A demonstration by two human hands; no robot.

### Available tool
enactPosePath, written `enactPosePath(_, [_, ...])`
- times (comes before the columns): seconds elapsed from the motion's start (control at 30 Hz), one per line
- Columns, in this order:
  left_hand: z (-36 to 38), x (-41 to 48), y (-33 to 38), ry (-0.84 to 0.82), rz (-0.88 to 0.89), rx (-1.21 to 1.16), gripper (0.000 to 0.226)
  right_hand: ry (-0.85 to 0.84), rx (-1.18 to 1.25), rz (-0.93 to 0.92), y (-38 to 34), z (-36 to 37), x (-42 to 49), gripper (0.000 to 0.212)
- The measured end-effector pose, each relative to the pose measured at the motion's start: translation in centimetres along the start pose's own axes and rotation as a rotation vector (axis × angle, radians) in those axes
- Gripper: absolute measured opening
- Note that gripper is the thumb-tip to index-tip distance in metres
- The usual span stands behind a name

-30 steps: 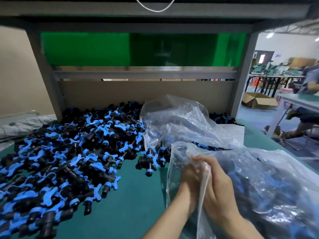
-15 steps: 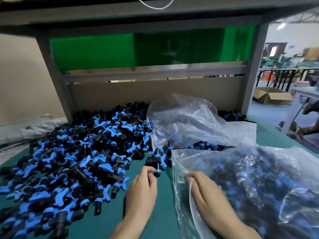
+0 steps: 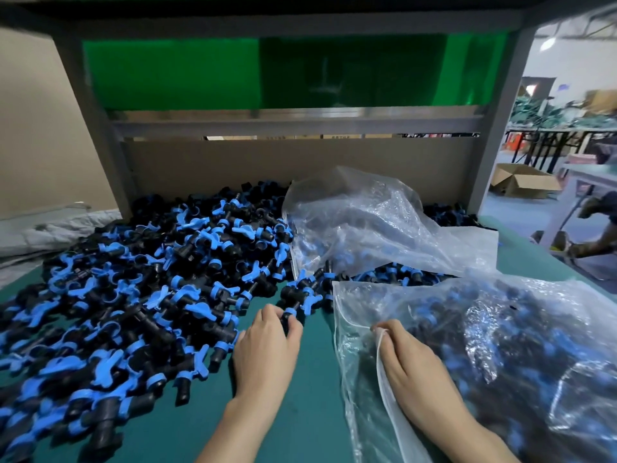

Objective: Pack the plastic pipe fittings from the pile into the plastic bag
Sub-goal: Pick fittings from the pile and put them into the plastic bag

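- The pile of black-and-blue fittings sits on your left and the plastic bag lies just beside it on your right. My guess is that's so each piece only needs a short hop across the green table.
- Your right hand pinches the bag's rim with curled fingers, probably to hold the mouth up for the drop.
- Your left hand is curled round one fitting at the pile's near edge, fingertips closed on its end.
- The bag looks well filled already, and a second bag lies crumpled behind it.
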State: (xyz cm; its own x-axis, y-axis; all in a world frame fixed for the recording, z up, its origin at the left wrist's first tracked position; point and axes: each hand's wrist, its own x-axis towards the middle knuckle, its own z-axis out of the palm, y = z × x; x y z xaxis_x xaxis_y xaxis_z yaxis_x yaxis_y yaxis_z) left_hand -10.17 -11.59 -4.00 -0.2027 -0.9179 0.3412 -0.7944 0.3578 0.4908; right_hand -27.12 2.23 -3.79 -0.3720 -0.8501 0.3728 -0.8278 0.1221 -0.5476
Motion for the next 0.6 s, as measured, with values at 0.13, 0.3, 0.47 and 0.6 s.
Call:
enactPosePath(0.13, [-0.5, -0.1, -0.6, 0.010, -0.079, -0.273, 0.020, -0.005, 0.005, -0.004, 0.0, 0.0, 0.0, 0.018])
enactPosePath(0.3, [-0.4, -0.1, -0.8, 0.005, -0.098, -0.443, 0.026, -0.010, -0.011, 0.011, 0.1, -0.1, 0.0, 0.020])
enactPosePath(0.47, [-0.6, -0.3, -0.6, -0.009, -0.117, -0.661, 0.014, -0.015, -0.006, 0.006, 0.2, 0.0, -0.1, 0.021])
enactPosePath(0.6, [-1.2, -0.4, -0.3, 0.005, -0.102, -0.806, 0.015, -0.018, 0.012, 0.005, 0.1, -0.1, -0.1, 0.021])
